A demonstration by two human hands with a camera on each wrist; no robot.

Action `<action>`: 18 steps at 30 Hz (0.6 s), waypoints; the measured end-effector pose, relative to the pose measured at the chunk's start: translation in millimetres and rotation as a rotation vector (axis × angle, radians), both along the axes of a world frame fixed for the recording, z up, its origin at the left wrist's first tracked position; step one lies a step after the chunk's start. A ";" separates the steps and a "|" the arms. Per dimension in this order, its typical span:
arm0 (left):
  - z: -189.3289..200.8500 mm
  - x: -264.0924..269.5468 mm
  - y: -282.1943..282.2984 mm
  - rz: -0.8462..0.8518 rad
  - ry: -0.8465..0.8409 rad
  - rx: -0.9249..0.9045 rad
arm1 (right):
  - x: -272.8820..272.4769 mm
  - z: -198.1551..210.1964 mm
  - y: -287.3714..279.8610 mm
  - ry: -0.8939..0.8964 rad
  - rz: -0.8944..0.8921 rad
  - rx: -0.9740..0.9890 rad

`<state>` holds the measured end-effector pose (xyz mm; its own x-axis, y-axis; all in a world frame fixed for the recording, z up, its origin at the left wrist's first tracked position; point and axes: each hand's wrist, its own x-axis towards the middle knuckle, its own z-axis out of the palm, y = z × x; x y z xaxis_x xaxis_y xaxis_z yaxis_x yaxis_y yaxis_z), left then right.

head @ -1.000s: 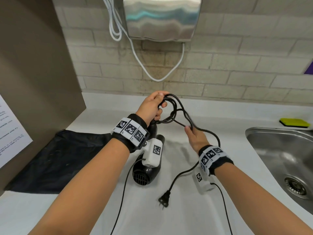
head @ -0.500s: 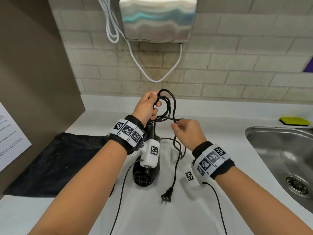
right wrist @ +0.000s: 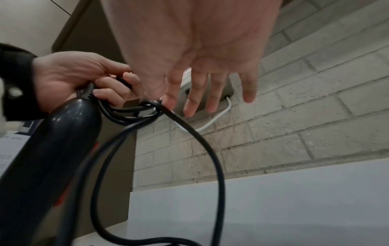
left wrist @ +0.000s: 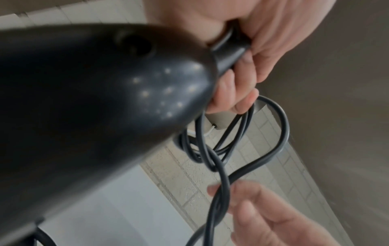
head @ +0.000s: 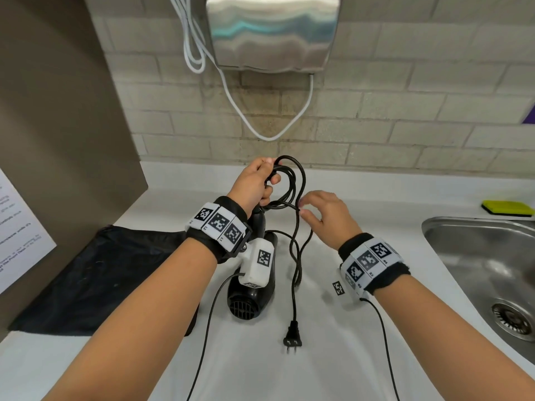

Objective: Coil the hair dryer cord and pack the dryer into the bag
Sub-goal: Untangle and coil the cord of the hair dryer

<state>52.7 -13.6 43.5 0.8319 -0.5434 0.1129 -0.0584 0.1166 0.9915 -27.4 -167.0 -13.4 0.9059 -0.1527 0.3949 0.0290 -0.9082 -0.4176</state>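
My left hand is clenched around the gathered loops of the black cord, together with the end of the hair dryer handle, held up above the white surface. The dryer hangs down from that grasp with its grilled back end low, near the surface; whether it touches there I cannot tell. From the left wrist view my fingers wrap the cord where it leaves the handle, and several loops dangle beneath them.

My right hand is released, fingers spread and relaxed, just beside the loops. Its fingertips are close to the strand that runs down from the bundle; contact is unclear. That loose strand drops to the surface and ends in the 2-pin plug, which lies flat in front of the dryer.

The black bag lies flat on the surface to the left, against the brown side panel. A steel sink sits to the right, with a yellow-green sponge behind it. A metal hand dryer with a white cable is mounted on the brick wall.
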 end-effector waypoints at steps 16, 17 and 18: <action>3.6 -18.3 -9.2 -0.177 -0.054 0.087 | 11.7 30.0 18.7 -0.226 -0.111 0.515; 3.5 -19.5 -9.7 -0.184 -0.059 0.088 | 13.8 30.8 18.4 -0.198 -0.075 0.527; 3.2 -19.9 -9.8 -0.183 -0.064 0.088 | 15.6 30.7 17.8 -0.142 -0.048 0.538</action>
<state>32.8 -23.4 46.8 0.7112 -0.6948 0.1075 -0.1074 0.0438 0.9933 -11.8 -149.2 17.4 0.8365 -0.4064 0.3676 0.0826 -0.5697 -0.8177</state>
